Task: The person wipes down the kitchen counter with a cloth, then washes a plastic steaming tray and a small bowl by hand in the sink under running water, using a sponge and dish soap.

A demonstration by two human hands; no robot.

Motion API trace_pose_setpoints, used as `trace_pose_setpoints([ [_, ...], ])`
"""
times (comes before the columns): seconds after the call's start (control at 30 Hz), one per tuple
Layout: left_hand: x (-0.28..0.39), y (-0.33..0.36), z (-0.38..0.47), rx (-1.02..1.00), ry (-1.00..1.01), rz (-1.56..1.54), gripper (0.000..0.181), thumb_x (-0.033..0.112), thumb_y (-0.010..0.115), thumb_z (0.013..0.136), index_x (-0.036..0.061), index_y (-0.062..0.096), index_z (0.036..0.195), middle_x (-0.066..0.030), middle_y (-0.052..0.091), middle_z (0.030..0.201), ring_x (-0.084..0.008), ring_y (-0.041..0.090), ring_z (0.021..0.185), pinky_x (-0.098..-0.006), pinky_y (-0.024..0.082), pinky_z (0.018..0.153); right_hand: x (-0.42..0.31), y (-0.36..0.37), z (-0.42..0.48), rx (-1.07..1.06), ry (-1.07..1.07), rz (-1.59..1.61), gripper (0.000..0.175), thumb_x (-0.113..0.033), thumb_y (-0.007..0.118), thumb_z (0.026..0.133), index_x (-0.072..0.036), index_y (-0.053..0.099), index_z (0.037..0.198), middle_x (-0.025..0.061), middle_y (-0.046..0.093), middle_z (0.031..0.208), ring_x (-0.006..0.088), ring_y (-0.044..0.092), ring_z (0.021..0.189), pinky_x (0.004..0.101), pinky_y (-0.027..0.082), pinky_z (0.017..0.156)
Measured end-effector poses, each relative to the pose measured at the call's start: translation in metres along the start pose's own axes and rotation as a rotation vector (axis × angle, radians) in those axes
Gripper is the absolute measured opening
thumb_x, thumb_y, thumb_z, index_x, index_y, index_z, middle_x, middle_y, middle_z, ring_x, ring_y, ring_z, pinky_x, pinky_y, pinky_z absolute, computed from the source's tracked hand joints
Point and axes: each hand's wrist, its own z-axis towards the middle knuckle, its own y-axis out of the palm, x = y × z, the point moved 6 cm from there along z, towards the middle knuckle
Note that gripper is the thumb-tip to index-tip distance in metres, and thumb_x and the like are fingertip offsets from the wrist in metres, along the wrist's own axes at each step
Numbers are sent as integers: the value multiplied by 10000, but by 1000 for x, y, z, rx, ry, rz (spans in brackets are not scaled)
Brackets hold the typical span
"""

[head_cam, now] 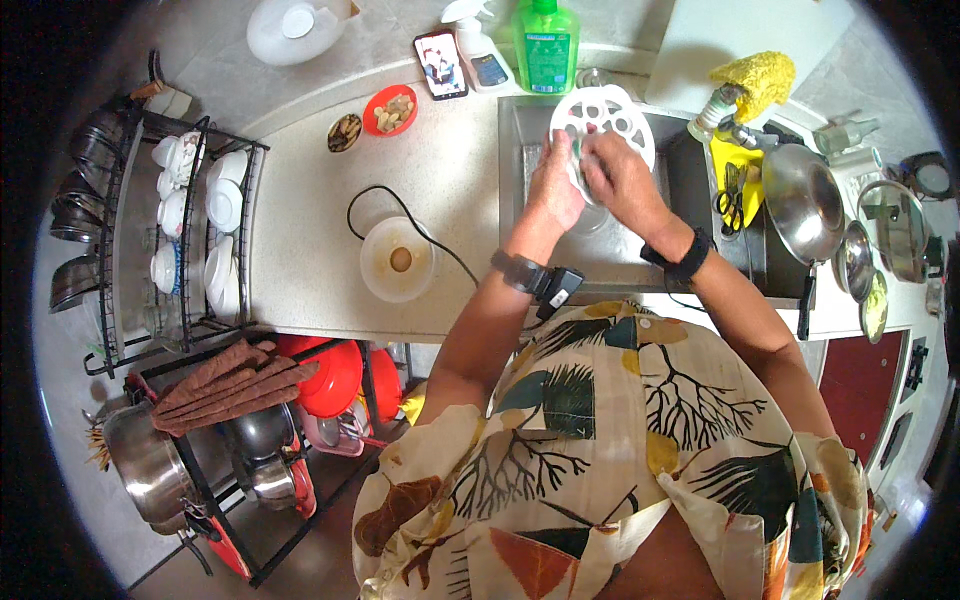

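Over the stainless-steel sink (514, 225), my left hand (556, 187) grips a white plastic disc (637, 124) with large round holes by its near left edge. The disc is tilted. My right hand (622, 176) is on the disc's near side, its fingers curled in and blurred. A small greenish patch shows between the hands; I cannot tell what it is or whether my right hand holds anything. Below the hands, a round, pale shape is partly hidden in the basin.
Left on the counter (300, 262) are a bowl with an egg (400, 259), a looping black cable, a red bowl (373, 122) and a dish rack (187, 217). A green bottle (545, 52), spray bottle and phone stand behind. Scissors (729, 201) and a wok (804, 202) are right.
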Motion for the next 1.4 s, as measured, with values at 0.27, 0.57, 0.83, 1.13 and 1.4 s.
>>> trace_pose_setpoints([
  [0.27, -7, -2, -14, 95, -104, 24, 373, 351, 373, 966, 143, 364, 1276, -59, 506, 1166, -205, 542, 946, -423, 502, 718, 46, -54, -5, 257, 16, -321, 95, -57, 561, 810, -24, 540, 897, 157, 508, 835, 339, 538, 745, 389, 464, 649],
  [0.57, -23, -27, 7, 192, -196, 72, 305, 279, 468, 936, 98, 460, 1182, -46, 569, 962, -153, 566, 748, -320, 493, 624, 88, -48, -28, 184, 710, 912, 267, -262, 539, 899, -59, 549, 1071, 4, 570, 955, 99, 509, 873, 234, 413, 771],
  [0.83, -5, 9, -4, 40, 595, 1442, 463, 175, 537, 877, 95, 373, 1303, -212, 404, 1278, -369, 401, 1209, -499, 352, 970, 90, -36, -44, 148, 888, 792, 251, -150, 570, 834, 13, 549, 1024, 69, 606, 888, 122, 559, 767, 253, 464, 679],
  [1.13, -33, 33, -32, -317, 358, 1864, 696, 125, 580, 778, 142, 268, 1399, -147, 196, 1468, -392, 151, 1349, -540, 152, 1060, 93, -24, -30, 26, 835, 747, 322, -247, 522, 878, 27, 537, 1047, 69, 578, 966, 130, 523, 857, 261, 430, 744],
  [1.4, -19, 32, -3, -256, 26, 645, 718, -31, 471, 642, 47, 328, 1340, -98, 485, 1176, -220, 509, 1045, -293, 438, 843, 63, -26, -4, 312, 467, 375, 209, -210, 459, 906, -20, 518, 969, 86, 508, 878, 203, 490, 833, 309, 400, 770],
])
